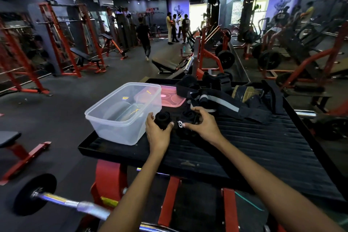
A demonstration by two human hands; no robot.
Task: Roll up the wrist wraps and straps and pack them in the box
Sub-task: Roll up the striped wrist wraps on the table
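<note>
A clear plastic box [105, 118] stands open on the left part of a black ribbed platform [254, 149]. Just right of the box, my left hand [158, 133] grips a rolled black wrap [162, 118]. My right hand [202, 124] holds a second black roll [190, 116] with a white logo tag beside it. The two rolls sit close together above the platform. Behind them lies a heap of unrolled black straps [222, 100] with a grey stripe, next to a yellow and black glove [246, 91].
A pink lid [171, 98] lies behind the box. Red machine frames and a barbell with a plate [35, 194] stand below and left of the platform. Several people stand far back in the gym among benches and racks.
</note>
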